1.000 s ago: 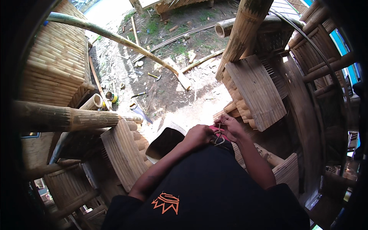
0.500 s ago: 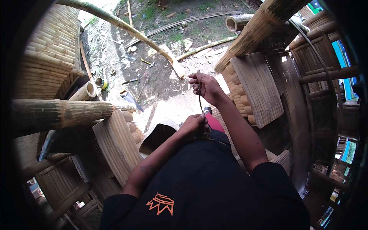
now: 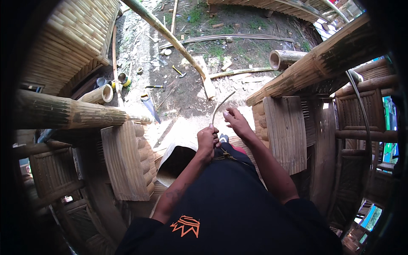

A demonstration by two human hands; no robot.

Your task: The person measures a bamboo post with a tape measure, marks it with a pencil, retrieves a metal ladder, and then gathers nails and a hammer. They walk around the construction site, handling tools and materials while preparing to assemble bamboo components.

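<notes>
My left hand [image 3: 207, 141] is closed around the lower end of a thin, dark, bendy strip [image 3: 219, 106], perhaps rattan or cane. From the fist the strip rises and curves away to the right, its upper end free. Just right of it, my right hand [image 3: 239, 124] is off the strip, fingers loosely bent and apart, with nothing seen in them. Below both hands, a knotted cord [image 3: 228, 156] lies across the front of my dark shirt at the waist.
A handsaw [image 3: 149, 107] and two hammers, one yellow-handled [image 3: 177, 69] and one dark-handled [image 3: 155, 86], lie on the ground ahead. Thick bamboo poles [image 3: 68, 114] and slatted bamboo pieces [image 3: 127, 163] flank me. Close left stands a pale, open-mouthed container [image 3: 168, 170].
My right hand has let go of the strip's upper part and moved lower and right. The left hand still grips the strip, whose upper end now leans right. The view has shifted.
</notes>
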